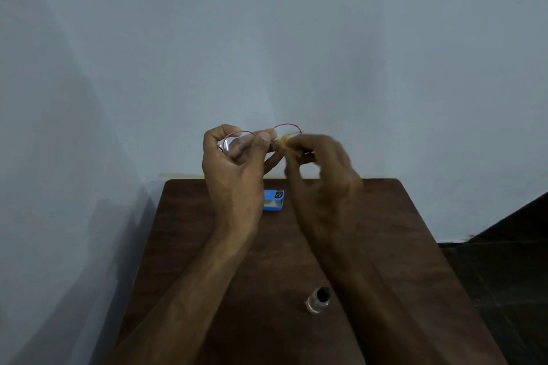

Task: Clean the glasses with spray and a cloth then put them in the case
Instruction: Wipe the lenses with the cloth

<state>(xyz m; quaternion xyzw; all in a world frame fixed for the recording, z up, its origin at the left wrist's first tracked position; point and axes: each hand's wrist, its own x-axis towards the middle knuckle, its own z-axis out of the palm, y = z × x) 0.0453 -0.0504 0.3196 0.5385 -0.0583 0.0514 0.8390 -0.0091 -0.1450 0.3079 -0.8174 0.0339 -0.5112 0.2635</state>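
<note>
I hold thin red-rimmed glasses up in front of the wall, above the far end of the table. My left hand pinches the left lens rim and the bridge between thumb and fingers. My right hand is blurred and pinches a small yellowish cloth against the right lens. A blue glasses case lies open on the table below my hands, partly hidden by my left wrist. A small clear spray bottle with a black cap stands near the front of the table, between my forearms.
The dark brown wooden table stands against a pale blue wall. A dark floor or step lies to the right of the table.
</note>
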